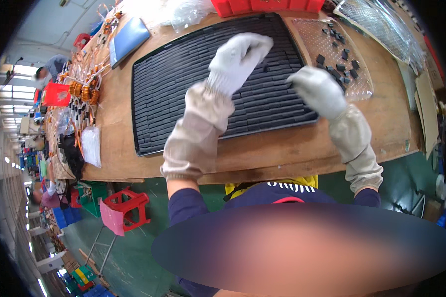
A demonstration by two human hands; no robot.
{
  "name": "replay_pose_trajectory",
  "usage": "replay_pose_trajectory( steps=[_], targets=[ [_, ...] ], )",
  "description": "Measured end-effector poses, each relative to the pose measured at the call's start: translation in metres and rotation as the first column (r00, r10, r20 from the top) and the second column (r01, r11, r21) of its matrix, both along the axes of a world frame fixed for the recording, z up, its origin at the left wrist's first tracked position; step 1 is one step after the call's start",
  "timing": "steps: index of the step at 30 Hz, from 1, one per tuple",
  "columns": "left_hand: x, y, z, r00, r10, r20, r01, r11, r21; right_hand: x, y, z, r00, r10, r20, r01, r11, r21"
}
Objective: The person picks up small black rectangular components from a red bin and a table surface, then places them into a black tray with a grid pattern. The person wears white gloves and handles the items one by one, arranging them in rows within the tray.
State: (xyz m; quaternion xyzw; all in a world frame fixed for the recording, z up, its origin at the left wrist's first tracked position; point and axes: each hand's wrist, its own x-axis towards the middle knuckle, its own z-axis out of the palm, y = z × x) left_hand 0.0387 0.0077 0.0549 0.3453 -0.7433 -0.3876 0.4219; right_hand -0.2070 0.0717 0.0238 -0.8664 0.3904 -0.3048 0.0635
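A large black tray [134,116] lies on the wooden table, filled with rows of small black blocks [171,99]. Over the tray's far middle is my left hand [239,58] in a white knit glove, its fingers drawn together in a pinch; whatever they hold is hidden. By the tray's right edge, my right hand [321,92], gloved likewise, has its fingers bent together and pointing left. A dark spot shows at its fingertips, too small to tell from the blocks behind. Loose black pieces [355,65] lie scattered on a clear bubbled sheet [312,42] just beyond my right hand.
A red bin [272,6] stands behind the tray. Left of it are a blue folder [129,41], copper-coloured coils with wires [86,91] and a white plastic packet [91,146]. Clear plastic wrap [381,29] and cardboard [427,114] sit at right. A red stool [129,208] stands on the floor.
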Motion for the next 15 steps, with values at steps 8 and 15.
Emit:
replay_pose_trajectory(
  steps=[8, 15],
  targets=[
    [0.015, 0.035, 0.003, 0.994, -0.06, 0.093, 0.079, 0.975, -0.208, -0.074, 0.048, -0.015, 0.858, -0.512, 0.048, 0.514, 0.855, -0.067],
    [0.106, 0.114, -0.056, 0.965, 0.198, 0.174, -0.165, 0.968, -0.187, 0.015, -0.034, -0.047, 0.88, -0.466, -0.093, 0.47, 0.882, 0.029]
  ],
)
